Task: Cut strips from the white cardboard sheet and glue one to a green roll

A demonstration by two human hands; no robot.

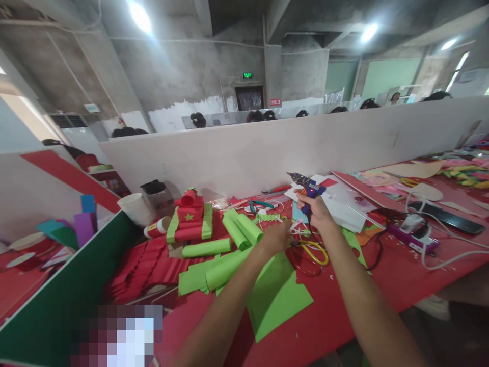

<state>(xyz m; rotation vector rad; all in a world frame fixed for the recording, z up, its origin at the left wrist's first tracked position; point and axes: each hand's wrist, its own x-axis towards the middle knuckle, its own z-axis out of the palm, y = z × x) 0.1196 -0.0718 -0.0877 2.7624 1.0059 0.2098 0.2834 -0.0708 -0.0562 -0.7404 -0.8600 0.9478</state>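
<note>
My right hand (315, 210) is wrapped round the handle of a blue hot glue gun (314, 189), its nozzle tilted up to the left and a small red light showing on its body. To the left of it and lower, my left hand (277, 237) is closed, with a narrow notched green paper strip (270, 217) at its fingertips. The fingers are partly hidden. Below that hand lies a flat green paper sheet (280, 295). Rolled green paper tubes (239, 232) rest just to the left. Yellow-handled scissors (316, 253) lie between my forearms.
Red pleated paper (148, 270) and a red and green paper model with a star (189, 216) stand at left. Teal-handled pliers (262, 204) lie behind. At right are a purple power strip (412, 238), white cables and a dark phone (449, 216). A white partition (244, 158) closes the back.
</note>
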